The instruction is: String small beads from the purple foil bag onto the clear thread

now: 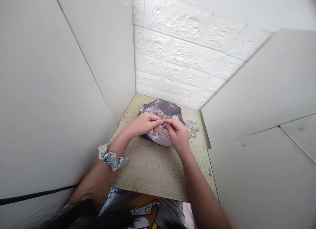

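Dark grey and silvery, a crumpled bag (169,106) is lying spread open on the pale wooden counter (153,171) at the centre of the frame, and it is holding a loose heap of small beads (160,134), mostly pink with paler ones mixing in. Watching from a distance, I am seeing the left hand (145,124) and the right hand (178,137) meeting just above that heap, partly hiding it. On both, the thumb and index fingers are pressing together at the tips; I cannot tell whether anything tiny is sitting clamped between them. I am judging the step in hand to be close, two-handed work on something bead-sized, and the next move is calling for a steady pinch and small motions over the bag. To its right in the frame, a tangle of green and pink strands (193,127) is resting on the counter, outside any container; lower right, small shiny pieces (209,172) are lying loose.
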Available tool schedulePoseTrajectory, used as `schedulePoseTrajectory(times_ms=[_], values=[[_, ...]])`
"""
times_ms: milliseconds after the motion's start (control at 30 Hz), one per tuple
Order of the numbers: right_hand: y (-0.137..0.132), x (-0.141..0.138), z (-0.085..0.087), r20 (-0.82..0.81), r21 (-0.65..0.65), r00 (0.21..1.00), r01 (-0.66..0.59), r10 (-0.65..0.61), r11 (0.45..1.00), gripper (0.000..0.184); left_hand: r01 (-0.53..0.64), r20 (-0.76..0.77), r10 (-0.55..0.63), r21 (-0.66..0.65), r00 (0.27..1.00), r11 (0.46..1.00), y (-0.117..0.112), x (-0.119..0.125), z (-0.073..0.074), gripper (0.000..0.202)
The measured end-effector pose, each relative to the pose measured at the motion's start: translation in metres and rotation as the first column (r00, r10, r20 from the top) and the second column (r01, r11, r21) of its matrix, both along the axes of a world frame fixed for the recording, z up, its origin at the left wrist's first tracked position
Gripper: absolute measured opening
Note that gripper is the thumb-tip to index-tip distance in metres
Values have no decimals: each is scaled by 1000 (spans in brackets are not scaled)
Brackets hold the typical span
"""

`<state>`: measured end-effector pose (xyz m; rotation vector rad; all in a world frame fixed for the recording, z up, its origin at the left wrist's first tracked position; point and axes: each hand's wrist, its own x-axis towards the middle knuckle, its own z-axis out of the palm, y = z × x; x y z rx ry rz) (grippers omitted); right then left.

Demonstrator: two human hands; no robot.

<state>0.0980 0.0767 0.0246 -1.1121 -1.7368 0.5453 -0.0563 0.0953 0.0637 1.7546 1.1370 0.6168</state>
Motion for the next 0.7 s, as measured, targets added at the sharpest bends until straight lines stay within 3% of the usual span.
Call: schedulePoseTrajectory(times_ms=[167,500,600,700], values=[[-1,1,1,50,-39,997,53,-51,998,14,15,12,-15,-4,1000,1000,0,-1,0,32],[0,1,2,195,81,981,-17,1,997,15,13,-13,-13,-40,1000,999,-1,0,0,34],[-2,0,1,182,98,983,-37,19,994,14,34,30,-32,-59,999,998,-2,1,1,27],[-3,-1,1,58,0,998,-6,6,1000,13,66,83,-59,-88,995,994,-3,1,2,20]])
